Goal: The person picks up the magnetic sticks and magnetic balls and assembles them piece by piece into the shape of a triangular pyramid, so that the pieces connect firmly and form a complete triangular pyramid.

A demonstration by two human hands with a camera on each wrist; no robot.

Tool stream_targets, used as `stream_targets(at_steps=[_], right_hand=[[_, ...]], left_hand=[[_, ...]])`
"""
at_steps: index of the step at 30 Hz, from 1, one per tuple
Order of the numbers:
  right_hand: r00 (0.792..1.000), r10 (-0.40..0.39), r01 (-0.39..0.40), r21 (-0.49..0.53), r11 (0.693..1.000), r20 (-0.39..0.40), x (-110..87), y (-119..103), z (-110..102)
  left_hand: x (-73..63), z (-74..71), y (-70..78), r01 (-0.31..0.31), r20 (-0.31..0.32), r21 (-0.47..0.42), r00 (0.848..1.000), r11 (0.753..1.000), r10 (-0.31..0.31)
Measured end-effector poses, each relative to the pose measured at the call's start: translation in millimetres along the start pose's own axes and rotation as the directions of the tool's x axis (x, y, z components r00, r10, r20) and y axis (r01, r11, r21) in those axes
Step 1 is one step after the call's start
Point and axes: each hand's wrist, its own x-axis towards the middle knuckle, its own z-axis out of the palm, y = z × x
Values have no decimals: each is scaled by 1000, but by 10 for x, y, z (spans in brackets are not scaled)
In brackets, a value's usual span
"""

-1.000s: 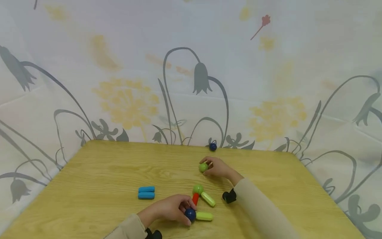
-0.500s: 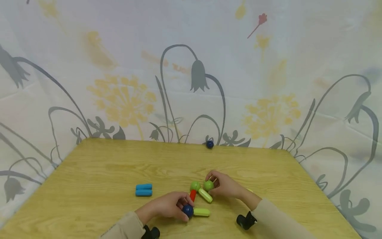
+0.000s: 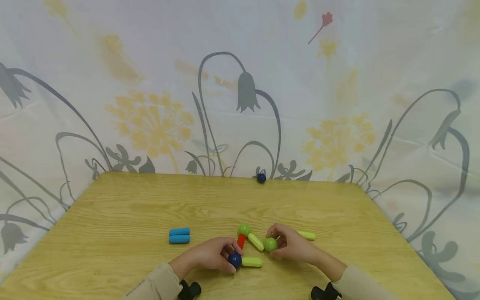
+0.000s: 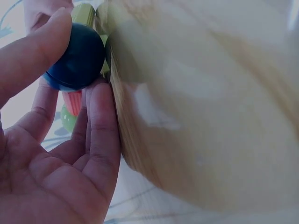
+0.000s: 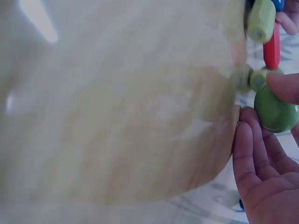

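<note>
While the left hand [image 3: 213,255] holds the dark blue ball [image 3: 234,260]: thumb on one side, curled fingers on the other, toward the near side of the table [image 3: 123,204].
Right hand [image 3: 296,246]: pinches the green ball [image 3: 270,244] between thumb and fingers, beside the end of the slanted lime rod [image 3: 256,242]; whether ball and rod touch, I cannot tell.
Far green ball [image 3: 244,229]: beyond the left hand, with the red rod [image 3: 241,241] running from it toward the dark blue ball.
Near lime rod [image 3: 252,261]: one end against the dark blue ball.
Balls' handling: probably light, hard and sturdy; the glossy skin may slip, so best taken across the middle with thumb and fingertips.
Rods' handling: likely stiff and light, best pinched mid-length, leaving both ends free.
Writing: no brand or label readable; a faint mark on the left sleeve [image 3: 155,284] is too small to read.
</note>
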Motion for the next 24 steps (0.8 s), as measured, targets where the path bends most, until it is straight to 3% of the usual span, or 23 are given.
stream_targets(at_steps=[5, 8, 12, 16, 24], right_hand=[[999, -19, 18, 24, 1000, 41, -67, -1, 45], [997, -41, 40, 16, 999, 62, -74, 4, 64], [994, -71, 69, 29, 997, 80, -73, 11, 75], [993, -85, 83, 22, 996, 79, -71, 10, 83], [996, -57, 59, -18, 998, 67, -54, -2, 100]], left_hand=[[-8, 12, 12, -4, -1, 12, 1000, 1000, 4], [11, 43, 33, -28, -15, 76, 999, 997, 30], [60, 126, 86, -65, -79, 223, 993, 973, 85], [69, 207, 146, -41, -164, 338, 981, 940, 101], [13, 242, 175, 7, -278, 407, 954, 913, 116]])
